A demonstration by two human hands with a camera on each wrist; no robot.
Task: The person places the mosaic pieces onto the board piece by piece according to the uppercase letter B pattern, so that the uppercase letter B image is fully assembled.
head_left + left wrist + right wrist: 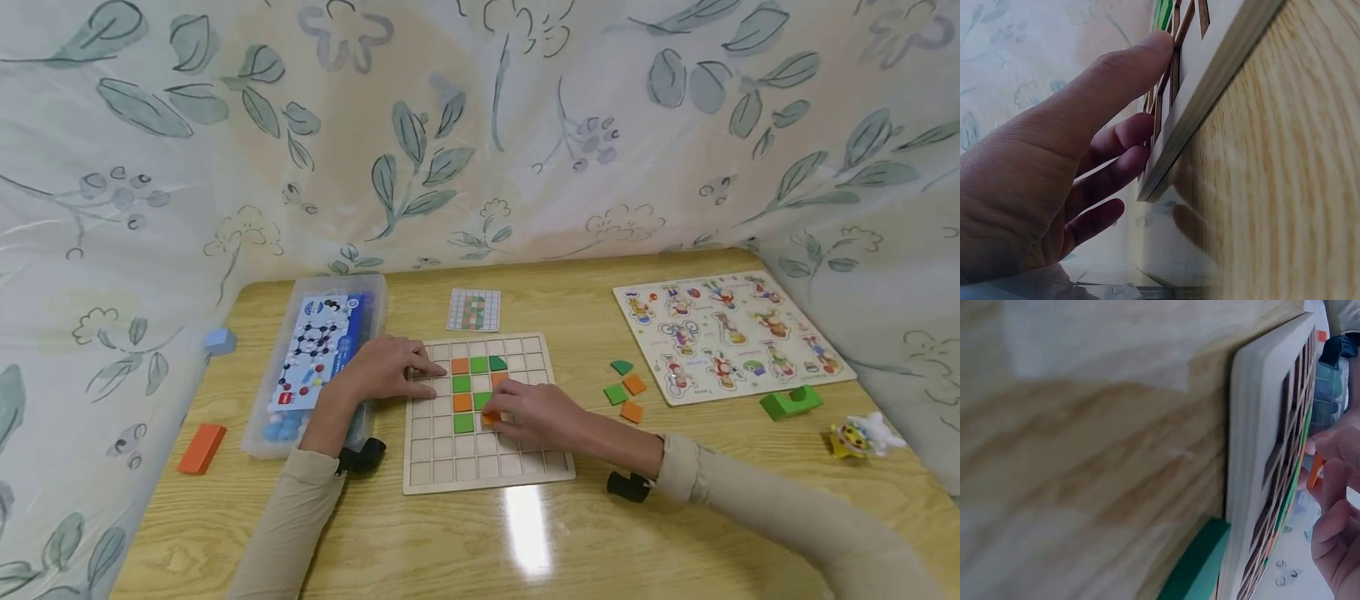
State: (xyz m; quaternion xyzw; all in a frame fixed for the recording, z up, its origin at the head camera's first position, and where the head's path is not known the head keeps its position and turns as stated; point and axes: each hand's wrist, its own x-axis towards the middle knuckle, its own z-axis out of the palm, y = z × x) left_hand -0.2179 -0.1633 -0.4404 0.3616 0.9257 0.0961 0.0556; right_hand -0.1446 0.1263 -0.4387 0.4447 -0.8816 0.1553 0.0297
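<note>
A wooden grid board lies on the table, with orange and green square tiles in its middle cells and a dark green rounded tile near the top. My right hand is over the board and pinches an orange tile between thumb and fingers, the tile tilted above the grid in the right wrist view. With fingers loosely bent, my left hand rests at the board's left edge. In the left wrist view its thumb touches the grid and nothing is held.
Behind the board lies a patterned card. Loose tiles are to its right, near a picture puzzle board, a green block and a small toy. A plastic box and a red block stand left.
</note>
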